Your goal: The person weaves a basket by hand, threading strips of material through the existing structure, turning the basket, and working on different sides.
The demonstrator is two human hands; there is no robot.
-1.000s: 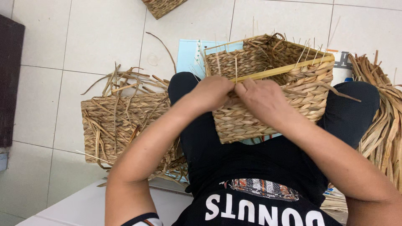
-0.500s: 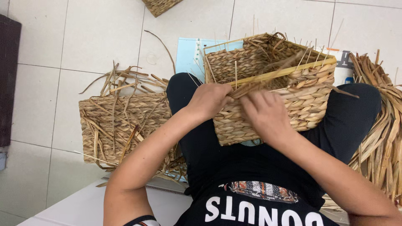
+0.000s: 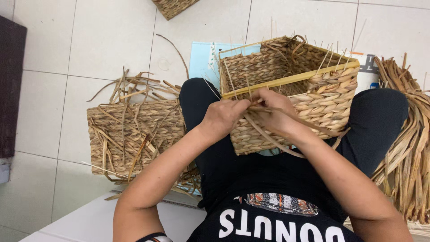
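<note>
The tiled floor fills most of the view, pale square tiles with thin grout lines. A dark panel stands along the far-left edge. On the right lies a big bundle of dried straw strips, running from far to near beside the person's knee. Left of the person's legs a finished woven basket lies on the floor, with loose strands scattered over and around it. The corner of another woven piece shows at the far edge. A light blue sheet lies on the floor beyond the knees, partly under the work.

The person sits with legs in black trousers, and the half-woven basket rests on the lap, tilted with its open mouth facing far and up. It has a yellow frame rim and braided straw walls, with thin stalks sticking up from the far side.

Both hands meet at the near left wall of this basket, just below the rim. The left hand is curled closed, its fingers pinching straw strands against the basket wall. The right hand is also closed around the same strands, thumb and fingers tight, touching the left hand. The loose ends curve down and to the right along the basket's near side.
</note>
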